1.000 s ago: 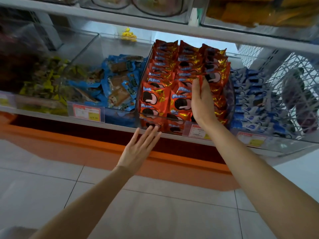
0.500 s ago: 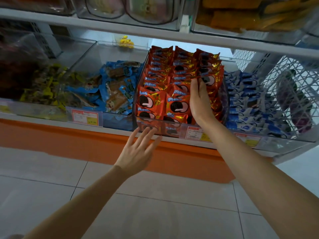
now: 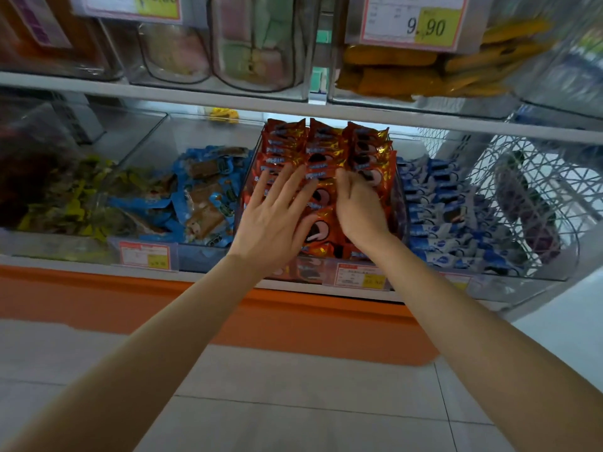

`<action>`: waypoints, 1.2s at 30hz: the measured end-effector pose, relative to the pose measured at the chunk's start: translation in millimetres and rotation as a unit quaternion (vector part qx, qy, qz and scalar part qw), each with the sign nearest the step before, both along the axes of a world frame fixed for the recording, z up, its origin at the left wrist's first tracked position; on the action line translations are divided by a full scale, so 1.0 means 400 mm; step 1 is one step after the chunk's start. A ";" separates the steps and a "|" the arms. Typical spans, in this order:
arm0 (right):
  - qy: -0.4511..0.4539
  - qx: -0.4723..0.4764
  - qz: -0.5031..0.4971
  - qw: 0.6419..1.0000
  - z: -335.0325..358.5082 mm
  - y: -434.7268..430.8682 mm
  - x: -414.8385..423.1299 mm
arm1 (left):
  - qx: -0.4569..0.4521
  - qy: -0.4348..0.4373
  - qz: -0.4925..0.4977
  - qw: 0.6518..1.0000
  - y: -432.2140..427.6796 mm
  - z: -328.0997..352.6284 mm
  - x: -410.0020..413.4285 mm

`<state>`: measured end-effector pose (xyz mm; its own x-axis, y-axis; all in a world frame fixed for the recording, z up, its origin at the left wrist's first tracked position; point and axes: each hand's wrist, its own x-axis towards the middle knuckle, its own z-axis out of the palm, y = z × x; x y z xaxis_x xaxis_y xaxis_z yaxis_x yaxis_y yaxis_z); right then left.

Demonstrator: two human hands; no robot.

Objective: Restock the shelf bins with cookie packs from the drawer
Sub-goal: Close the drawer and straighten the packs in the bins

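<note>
the red packs (image 3: 326, 148) are glossy foil pillows with crimped, gold-tinted edges and a dark round cookie printed on each. they stand in three tight rows, overlapping like tiles, in a clear hard-plastic bin (image 3: 252, 181) on the lower shelf (image 3: 202, 275). the left hand (image 3: 277, 216) lies flat on the left and middle rows, fingers straight and spread. the right hand (image 3: 359, 207) is just beside it over the middle and right rows, with its fingers bent down among the packs; i cannot tell whether they pinch one or only press.

crumpled blue wrappers (image 3: 202, 190) fill the clear bin to the left, with yellow-green ones (image 3: 75, 197) further left. slim blue-and-white packs (image 3: 434, 216) lie to the right, beside a white wire basket (image 3: 522, 177). a paper price tag (image 3: 362, 277) sits on the bin front. the upper shelf (image 3: 228, 104) overhangs the back rows. below are an orange strip (image 3: 293, 321) and a pale tiled floor (image 3: 293, 402).
</note>
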<state>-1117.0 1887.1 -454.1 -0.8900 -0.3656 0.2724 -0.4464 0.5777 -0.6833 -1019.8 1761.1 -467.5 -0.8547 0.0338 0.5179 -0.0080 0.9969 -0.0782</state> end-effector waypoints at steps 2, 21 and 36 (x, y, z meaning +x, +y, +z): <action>0.151 0.102 -0.040 0.982 -0.006 0.042 -0.053 | 0.010 -0.024 -0.027 0.999 0.030 0.020 -0.034; 0.017 0.068 -0.124 0.990 -0.002 0.321 -0.229 | 0.130 -0.094 -0.085 0.983 0.208 0.067 -0.178; -0.127 0.024 -0.130 0.983 -0.056 0.376 -0.287 | 0.051 -0.189 -0.030 0.980 0.306 0.010 -0.239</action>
